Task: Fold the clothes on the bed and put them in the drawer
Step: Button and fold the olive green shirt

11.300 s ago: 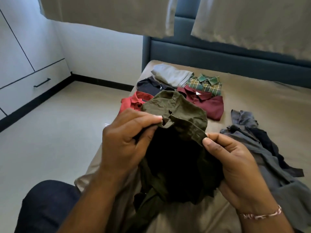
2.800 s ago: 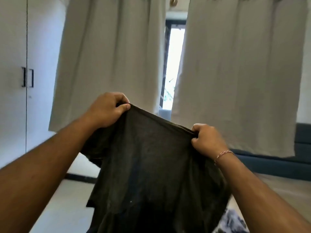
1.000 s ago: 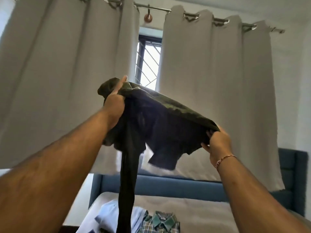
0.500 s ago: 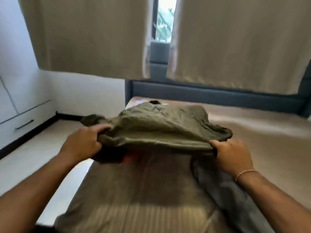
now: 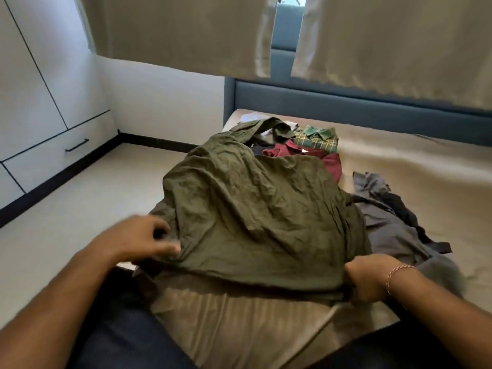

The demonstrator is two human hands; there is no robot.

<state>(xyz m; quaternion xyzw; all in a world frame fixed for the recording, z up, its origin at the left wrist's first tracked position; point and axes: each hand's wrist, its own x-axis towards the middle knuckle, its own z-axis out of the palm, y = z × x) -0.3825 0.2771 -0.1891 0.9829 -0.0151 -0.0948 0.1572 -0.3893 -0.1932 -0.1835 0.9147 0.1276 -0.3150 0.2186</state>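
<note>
A crumpled olive green shirt (image 5: 253, 209) lies spread over the near part of the bed (image 5: 412, 177), one sleeve reaching toward the folded stack. My left hand (image 5: 141, 241), blurred by motion, pinches the shirt's near left corner. My right hand (image 5: 367, 280) grips the near right hem in a fist. Behind the shirt sit folded clothes, a maroon shirt (image 5: 331, 165) and a green plaid shirt (image 5: 318, 138); the shirt hides others. A loose heap of grey and dark clothes (image 5: 386, 222) lies to the right. The white drawer (image 5: 48, 158) with a black handle is shut, in the wardrobe at left.
A blue padded headboard (image 5: 359, 107) runs along the far side of the bed, with beige curtains (image 5: 186, 30) hanging above it. Pale floor (image 5: 80, 209) lies between the bed and the wardrobe. My legs in dark trousers are at the bottom edge.
I held the olive shirt up in the air, swung it down, and it now lies spread on the bed. Both hands have come down to its near hem.
</note>
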